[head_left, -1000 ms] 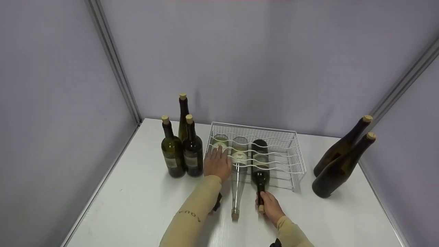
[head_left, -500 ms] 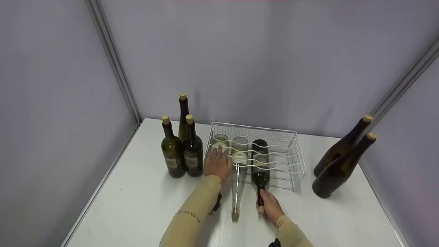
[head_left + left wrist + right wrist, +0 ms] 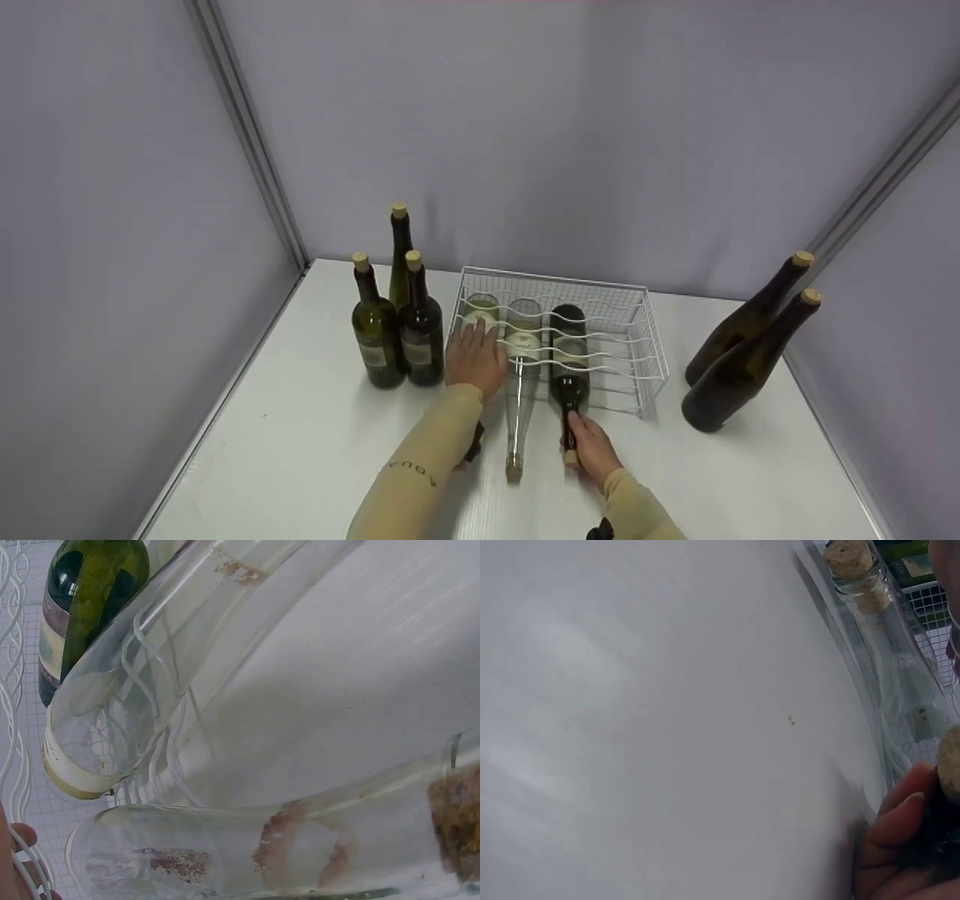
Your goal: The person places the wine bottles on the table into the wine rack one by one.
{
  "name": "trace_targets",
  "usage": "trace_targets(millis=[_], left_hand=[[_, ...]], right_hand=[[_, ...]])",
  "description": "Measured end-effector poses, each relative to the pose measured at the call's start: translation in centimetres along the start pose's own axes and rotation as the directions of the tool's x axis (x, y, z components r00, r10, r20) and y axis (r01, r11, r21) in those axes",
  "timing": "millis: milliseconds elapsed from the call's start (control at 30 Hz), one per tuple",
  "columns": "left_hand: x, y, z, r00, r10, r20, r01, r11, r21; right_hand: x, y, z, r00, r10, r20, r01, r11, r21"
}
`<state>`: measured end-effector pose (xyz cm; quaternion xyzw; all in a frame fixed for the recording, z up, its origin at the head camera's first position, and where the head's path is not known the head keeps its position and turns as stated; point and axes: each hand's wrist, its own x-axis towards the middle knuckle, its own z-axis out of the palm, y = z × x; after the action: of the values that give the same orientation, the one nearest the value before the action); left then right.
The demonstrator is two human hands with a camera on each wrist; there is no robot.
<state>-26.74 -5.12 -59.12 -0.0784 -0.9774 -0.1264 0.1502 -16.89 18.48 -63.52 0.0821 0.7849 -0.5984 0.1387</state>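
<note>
White table [image 3: 300,465] with a wire rack [image 3: 555,281] near the back. Standing bottles on both sides: left trio [image 3: 379,334], right pair [image 3: 731,386]. Three more lie in the rack, necks toward the person: two clear bottles [image 3: 519,405], then a dark bottle [image 3: 568,385]. Left hand [image 3: 477,363] rests fingers-out on the rack's front left; right hand [image 3: 592,448] grips the dark neck by its cork [image 3: 571,458].

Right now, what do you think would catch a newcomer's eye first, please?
Probably the white wire rack at centre, where the right hand grips the neck of a dark bottle lying beside a clear one. Next, the standing corked bottles: three left of the rack, two at far right.
</note>
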Motion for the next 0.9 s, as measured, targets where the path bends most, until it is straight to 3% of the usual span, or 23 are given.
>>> trace_targets(millis=[300,400,467,567,633,733,833,900], left_hand=[[0.0,0.2,-0.5,0.999,-0.003,0.048,0.004,1.000,-0.027],[-0.2,0.0,-1.1,0.999,0.006,0.054,-0.002,0.997,-0.075],[-0.7,-0.4,-1.4,0.999,0.025,0.025,-0.021,0.992,-0.126],[-1.8,-1.0,-2.2,0.993,0.076,-0.086,-0.095,0.967,-0.235],[-2.6,-1.7,-2.7,0.974,0.121,-0.194,-0.178,0.934,-0.311],[-4.2,-2.9,-3.6,0.924,0.159,-0.347,-0.288,0.886,-0.362],[-6.2,-4.5,-4.0,0.876,0.153,-0.457,-0.336,0.873,-0.354],[-7.6,-5.8,-4.1,0.866,0.126,-0.483,-0.326,0.876,-0.355]], right_hand=[[-0.5,-0.4,-1.2,0.999,0.017,-0.044,-0.019,0.998,-0.063],[-0.7,-0.6,-2.0,0.998,0.010,-0.054,-0.012,0.999,-0.031],[-0.9,-0.6,-2.5,0.999,0.001,-0.055,-0.001,1.000,0.000],[-1.2,-0.8,-3.4,0.997,-0.024,-0.070,0.024,1.000,-0.003],[-1.4,-1.0,-4.0,0.995,-0.037,-0.095,0.035,0.999,-0.028],[-1.7,-1.2,-5.0,0.991,-0.041,-0.127,0.035,0.998,-0.054],[-1.9,-1.3,-5.9,0.989,-0.040,-0.145,0.033,0.998,-0.054],[-2.0,-1.1,-6.5,0.988,-0.042,-0.151,0.035,0.998,-0.047]])
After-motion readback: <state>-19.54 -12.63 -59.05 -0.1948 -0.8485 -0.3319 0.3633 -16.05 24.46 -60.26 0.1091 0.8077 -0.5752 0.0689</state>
